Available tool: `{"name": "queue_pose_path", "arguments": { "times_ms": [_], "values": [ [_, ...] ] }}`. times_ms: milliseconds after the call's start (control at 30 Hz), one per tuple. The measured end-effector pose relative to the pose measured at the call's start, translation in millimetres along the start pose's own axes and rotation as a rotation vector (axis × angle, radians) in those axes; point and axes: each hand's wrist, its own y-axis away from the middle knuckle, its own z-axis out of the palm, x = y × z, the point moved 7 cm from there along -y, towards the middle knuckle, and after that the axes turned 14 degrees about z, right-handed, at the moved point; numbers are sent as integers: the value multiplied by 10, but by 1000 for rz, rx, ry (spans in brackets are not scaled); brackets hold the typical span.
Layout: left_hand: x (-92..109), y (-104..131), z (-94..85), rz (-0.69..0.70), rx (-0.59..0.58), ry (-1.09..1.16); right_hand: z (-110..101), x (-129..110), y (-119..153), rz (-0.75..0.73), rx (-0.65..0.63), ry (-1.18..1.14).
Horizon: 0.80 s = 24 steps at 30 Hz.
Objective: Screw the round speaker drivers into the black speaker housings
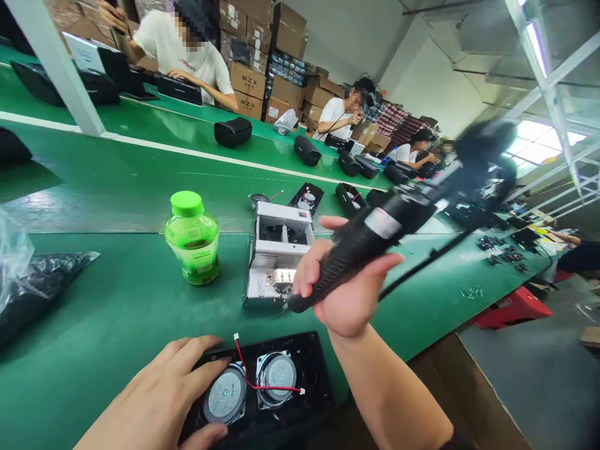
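My right hand [349,290] is wrapped around a black electric screwdriver [360,240], raised at a slant above the bench, its tip pointing down and left. Close behind that tip stands a screw feeder [274,256] with a white front. My left hand [164,390] grips the left end of a black speaker panel [312,375], thumb at the near edge and fingers over the far edge. Two round speaker drivers [280,373] sit in the panel, backs up. Red wires [267,387] with small white connectors lie loose across them.
A green-capped jar [192,240] stands left of the feeder. At the far left lies a plastic bag [42,281] of dark parts. Several black speaker housings [233,132] rest along the green bench [131,262]. Across it, people in white shirts work; a white post [60,69] rises at the left.
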Motion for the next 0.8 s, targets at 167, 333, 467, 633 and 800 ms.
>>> {"name": "queue_pose_path", "arguments": {
  "times_ms": [167,333,467,633,800],
  "values": [
    [225,-216,-161,-98,-62,56,-20,-206,661,164,-97,-90],
    [291,-359,-301,-88,-130,96,72,93,1092,387,-367,-91],
    [295,-418,-313,-148,-182,137,91,281,1194,208,-222,-72],
    [316,-436,-314,-209,-208,170,110,349,1277,200,-209,11],
    [350,-461,-335,-213,-225,201,64,328,1287,133,-191,23]
  ]
}}
